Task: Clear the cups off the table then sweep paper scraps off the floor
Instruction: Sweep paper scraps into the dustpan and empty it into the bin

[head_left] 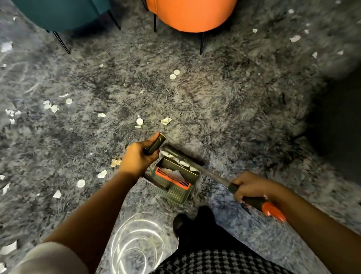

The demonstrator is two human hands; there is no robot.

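Dozens of paper scraps (166, 121) are lying light and flimsy on the shaggy rug (226, 103) beyond my left hand (138, 156), which I am clamping on the rigid dustpan handle (155, 143). My right hand (251, 187) is gripping the slick broom handle (213, 176); the plastic dustpan (174, 176) is sitting between them.

Grey shag rug (226, 103), teal chair (63, 9), orange chair (193, 4)
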